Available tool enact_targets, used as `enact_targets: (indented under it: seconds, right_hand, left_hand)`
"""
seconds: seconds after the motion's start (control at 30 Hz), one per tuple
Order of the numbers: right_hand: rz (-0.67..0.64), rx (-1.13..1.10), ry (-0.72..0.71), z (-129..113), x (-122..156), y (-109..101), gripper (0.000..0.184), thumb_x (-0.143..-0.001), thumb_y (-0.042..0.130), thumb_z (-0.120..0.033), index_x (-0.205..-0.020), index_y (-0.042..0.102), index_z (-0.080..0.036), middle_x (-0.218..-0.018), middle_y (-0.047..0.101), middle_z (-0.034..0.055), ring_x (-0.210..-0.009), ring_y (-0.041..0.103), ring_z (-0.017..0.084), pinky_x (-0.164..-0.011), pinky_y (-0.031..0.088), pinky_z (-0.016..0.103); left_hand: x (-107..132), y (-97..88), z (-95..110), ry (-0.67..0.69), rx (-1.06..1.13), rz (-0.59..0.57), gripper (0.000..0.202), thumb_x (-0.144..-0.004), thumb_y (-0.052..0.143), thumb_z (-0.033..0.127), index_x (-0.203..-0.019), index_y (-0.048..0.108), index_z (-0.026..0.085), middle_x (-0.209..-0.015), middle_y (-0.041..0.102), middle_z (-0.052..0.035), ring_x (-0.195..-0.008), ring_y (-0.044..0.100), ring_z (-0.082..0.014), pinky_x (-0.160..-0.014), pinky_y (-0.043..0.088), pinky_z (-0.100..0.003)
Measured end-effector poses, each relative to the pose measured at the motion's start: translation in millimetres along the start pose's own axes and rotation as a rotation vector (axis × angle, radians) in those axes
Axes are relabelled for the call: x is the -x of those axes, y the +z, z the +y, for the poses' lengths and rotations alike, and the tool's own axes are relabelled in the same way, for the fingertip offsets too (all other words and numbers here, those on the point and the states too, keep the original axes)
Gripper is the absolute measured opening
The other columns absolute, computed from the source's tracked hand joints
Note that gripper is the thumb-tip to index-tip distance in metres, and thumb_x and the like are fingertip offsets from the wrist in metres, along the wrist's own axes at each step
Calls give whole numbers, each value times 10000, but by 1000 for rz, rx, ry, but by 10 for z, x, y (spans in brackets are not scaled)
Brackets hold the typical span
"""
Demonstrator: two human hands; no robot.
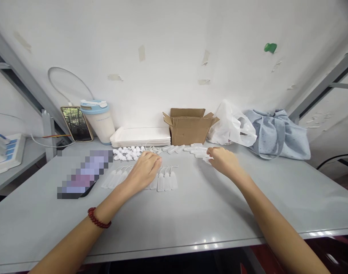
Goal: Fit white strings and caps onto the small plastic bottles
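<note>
Flat and palm-down, the left hand (147, 169) rested with loose fingers across a row of clear tubed bottles (165, 182), gripping nothing. The right hand (224, 161) curled at the loose bottles (197, 151) farther right; whether it had clamped one could not be told. All lay on the grey table (191, 213). Along the far edge sat a blue cloth bag (279, 133), a white plastic bag (232, 123), a cardboard box (188, 127), white trays (141, 136), and small white caps (128, 153).

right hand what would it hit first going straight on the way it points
Likely the loose clear bottles just ahead of the right hand; it may already touch them, depth is unclear.
</note>
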State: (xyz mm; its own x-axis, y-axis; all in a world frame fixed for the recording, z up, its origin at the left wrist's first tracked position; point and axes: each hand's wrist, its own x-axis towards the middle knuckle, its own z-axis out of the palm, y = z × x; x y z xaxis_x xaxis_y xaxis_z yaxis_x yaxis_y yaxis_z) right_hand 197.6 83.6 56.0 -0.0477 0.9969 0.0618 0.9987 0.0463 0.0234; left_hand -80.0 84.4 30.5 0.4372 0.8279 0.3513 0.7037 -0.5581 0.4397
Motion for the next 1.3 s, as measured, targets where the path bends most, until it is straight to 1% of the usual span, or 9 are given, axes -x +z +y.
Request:
enact_targets:
  seconds: [0.2, 0.4, 0.53, 0.63, 0.73, 0.87, 0.93, 1.07, 1.3]
  right_hand:
    - [-79, -91, -105, -24, 1, 80, 234, -761, 539, -95, -957, 636, -178, -958, 669, 79, -910, 601, 220, -621, 388, 253]
    - [-105, -95, -136, -58, 51, 54, 399, -705, 498, 19, -1048, 606, -155, -1061, 641, 97, -1007, 559, 234, -685, 394, 252]
    - [-114, -44, -85, -5, 35, 32, 373, -645, 485, 82, -907, 640, -133, -960, 650, 135, -977, 558, 284, -660, 384, 275]
    - [-94, -74, -69, 7, 10, 19, 269, -674, 488, 51, -807, 644, -123, -886, 656, 142, -902, 588, 277, -643, 390, 286]
    - [-49, -175, -117, -80, 41, -25, 196, -728, 533, -45, -861, 640, -142, -911, 663, 96, -864, 605, 223, -661, 421, 272]
    - [-29, -703, -336, -345, 204, -102, 120, -786, 571, -217, -880, 640, -186, -890, 665, 27, -772, 619, 157, -655, 483, 255]
    - [-49, -835, -393, -478, 298, -116, 153, -790, 577, -234, -925, 638, -193, -949, 659, 34, -766, 620, 144, -652, 498, 254]
    - [-70, -859, -474, -622, 397, -75, 204, -809, 572, -226, -1000, 636, -191, -958, 649, 51, -779, 599, 142, -635, 498, 246]
    - [-13, -769, -514, -609, 374, 10, 195, -830, 569, -234, -997, 650, -175, -848, 623, 54, -727, 563, 149, -670, 480, 278]
  left_hand:
    - [10, -35, 89, -74, 68, 96, 336, -913, 335, 297, -1043, 605, 145, -1106, 609, -101, -1081, 497, -238, -936, 404, -420]
    - [34, -29, 169, -89, 134, 110, 268, -866, 410, 249, -1019, 617, 173, -1103, 613, -90, -996, 557, -231, -687, 509, -315]
    - [45, -7, 184, -34, 153, 128, 226, -861, 430, 228, -966, 627, 192, -1032, 641, -77, -892, 596, -211, -613, 503, -292]
    - [51, 5, 209, 7, 177, 132, 180, -856, 457, 217, -901, 630, 197, -935, 663, -61, -830, 606, -194, -640, 507, -296]
    - [57, 26, 242, 30, 230, 132, 145, -850, 483, 213, -827, 625, 196, -858, 669, -43, -768, 608, -172, -668, 513, -296]
    - [68, 66, 273, -37, 343, 174, 77, -821, 542, 231, -792, 602, 193, -798, 662, -24, -723, 627, -156, -663, 539, -287]
    - [77, 83, 282, -80, 404, 205, 75, -805, 573, 245, -837, 609, 189, -825, 667, -27, -736, 640, -157, -666, 558, -287]
    - [100, 92, 310, -20, 463, 230, 105, -810, 585, 233, -873, 655, 186, -879, 679, -39, -784, 642, -156, -720, 570, -289]
    - [118, 89, 366, 65, 473, 226, 124, -841, 555, 224, -869, 672, 191, -875, 674, -43, -821, 628, -163, -717, 575, -282]
